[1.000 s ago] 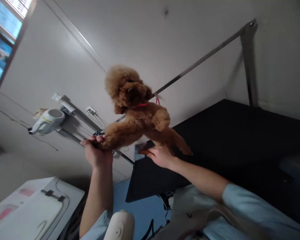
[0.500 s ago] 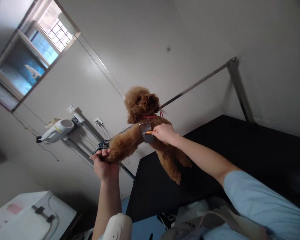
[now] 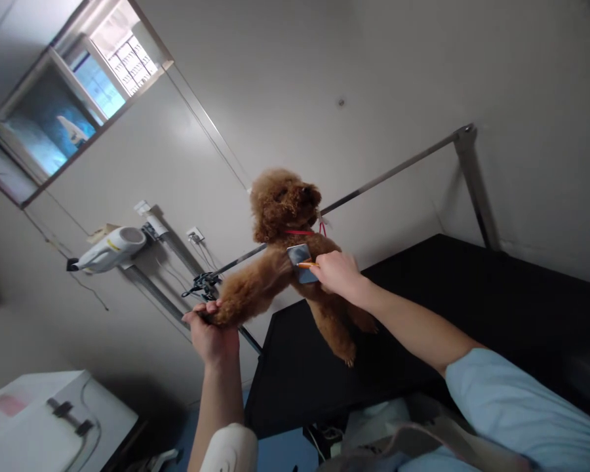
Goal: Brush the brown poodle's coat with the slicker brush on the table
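A curly brown poodle stands on the black grooming table, a red cord around its neck and its head turned to the right. My left hand is closed around the paw of one raised foreleg, which stretches out to the left. In my right hand is a slicker brush with an orange handle and a flat, greyish head. The brush head lies at the dog's chest, by the top of the raised leg. My right fingers wrap the handle and hide most of it.
A metal grooming bar runs behind the dog to a post at the right. A white dryer hangs on the left wall near a socket. A white cabinet stands lower left. Under the table are bags and cables.
The view has shifted slightly, so most things sit a little to the right. The brush and my right hand remain at the dog's chest, and my left hand still holds the paw.
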Demonstrator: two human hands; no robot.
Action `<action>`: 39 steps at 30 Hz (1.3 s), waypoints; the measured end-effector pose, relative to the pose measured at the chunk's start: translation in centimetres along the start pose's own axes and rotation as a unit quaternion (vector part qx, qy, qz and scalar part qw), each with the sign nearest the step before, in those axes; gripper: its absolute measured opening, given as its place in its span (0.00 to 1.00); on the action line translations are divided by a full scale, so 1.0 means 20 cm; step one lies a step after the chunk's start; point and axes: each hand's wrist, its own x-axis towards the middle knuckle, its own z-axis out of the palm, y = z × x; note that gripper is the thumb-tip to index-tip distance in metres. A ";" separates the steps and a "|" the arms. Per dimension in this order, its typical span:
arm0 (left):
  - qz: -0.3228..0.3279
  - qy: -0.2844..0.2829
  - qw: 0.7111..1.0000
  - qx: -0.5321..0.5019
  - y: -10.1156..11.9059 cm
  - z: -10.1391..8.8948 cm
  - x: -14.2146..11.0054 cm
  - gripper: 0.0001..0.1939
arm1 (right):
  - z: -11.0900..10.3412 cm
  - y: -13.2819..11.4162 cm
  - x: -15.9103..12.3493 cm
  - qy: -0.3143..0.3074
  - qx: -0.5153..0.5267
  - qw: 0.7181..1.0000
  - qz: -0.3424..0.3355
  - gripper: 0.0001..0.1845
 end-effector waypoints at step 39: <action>-0.150 -0.177 0.972 0.025 -0.08 1.34 0.68 0.20 | 0.15 0.21 0.28 -0.182 0.485 0.853 0.066 0.17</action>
